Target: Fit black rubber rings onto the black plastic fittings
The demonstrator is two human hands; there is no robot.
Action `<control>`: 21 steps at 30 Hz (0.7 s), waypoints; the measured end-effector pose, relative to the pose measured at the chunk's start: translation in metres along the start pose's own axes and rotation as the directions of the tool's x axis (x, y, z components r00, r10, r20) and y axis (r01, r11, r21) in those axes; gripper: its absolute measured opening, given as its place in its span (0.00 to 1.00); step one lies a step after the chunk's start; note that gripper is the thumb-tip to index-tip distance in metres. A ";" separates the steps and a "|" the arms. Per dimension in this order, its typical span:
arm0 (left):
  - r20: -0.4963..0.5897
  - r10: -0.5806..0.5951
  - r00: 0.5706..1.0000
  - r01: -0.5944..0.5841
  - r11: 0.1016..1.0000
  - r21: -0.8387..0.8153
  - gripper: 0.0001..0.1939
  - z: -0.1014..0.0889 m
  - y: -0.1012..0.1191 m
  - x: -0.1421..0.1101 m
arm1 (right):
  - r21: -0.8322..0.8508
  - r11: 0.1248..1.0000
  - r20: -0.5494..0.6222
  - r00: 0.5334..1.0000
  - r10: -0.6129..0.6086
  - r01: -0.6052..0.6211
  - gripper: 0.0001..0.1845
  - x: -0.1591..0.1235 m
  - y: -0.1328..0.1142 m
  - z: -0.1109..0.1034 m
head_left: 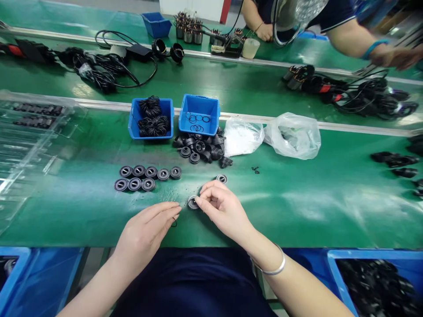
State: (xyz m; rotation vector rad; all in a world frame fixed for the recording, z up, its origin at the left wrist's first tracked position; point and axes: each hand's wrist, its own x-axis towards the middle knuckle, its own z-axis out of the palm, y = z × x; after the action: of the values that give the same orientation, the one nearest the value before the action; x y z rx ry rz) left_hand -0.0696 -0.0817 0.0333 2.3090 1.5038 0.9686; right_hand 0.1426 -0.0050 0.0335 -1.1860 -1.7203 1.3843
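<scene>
My left hand (pixel 145 231) is closed, its fingers pressed together, with part of a thin black O-ring (pixel 174 223) showing beneath the fingertips. Just to its right, my right hand (pixel 223 207) pinches a round black plastic cap (pixel 192 202) between thumb and fingers, low over the green bench. Another round cap (pixel 222 178) lies just beyond the right fingertips. To the left, several similar caps (pixel 135 184) are set out in two rows, each with a light slot-like mark in its centre. My right fingers cover part of the held cap.
Behind the rows stand a blue bin (pixel 132 127) of black O-ring bundles and another blue bin (pixel 198 103) with loose rings. Black plastic parts (pixel 206 147) are heaped before them, beside clear plastic bags (pixel 244 136). A co-worker's arm (pixel 343 39) reaches across the far bench.
</scene>
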 end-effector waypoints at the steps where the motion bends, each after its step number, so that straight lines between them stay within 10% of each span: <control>1: -0.005 0.044 0.999 -0.044 0.999 0.017 0.13 0.003 -0.002 -0.002 | -0.015 1.000 -0.004 1.000 -0.001 0.001 0.12 0.001 0.001 0.001; 9: 0.099 0.330 0.939 -0.335 0.941 0.039 0.19 0.022 -0.007 -0.012 | 0.037 0.998 -0.019 0.999 0.045 -0.044 0.14 0.005 0.001 0.005; 21: 0.108 0.345 0.932 -0.354 0.933 0.073 0.19 0.019 -0.014 -0.017 | 0.090 0.991 -0.006 0.995 0.097 -0.096 0.14 0.008 0.002 0.007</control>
State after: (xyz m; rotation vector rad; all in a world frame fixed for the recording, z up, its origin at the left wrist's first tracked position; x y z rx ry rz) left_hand -0.0721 -0.0872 0.0047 2.7094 1.1433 0.8694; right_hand 0.1339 0.0002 0.0296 -1.2386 -1.5953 1.4940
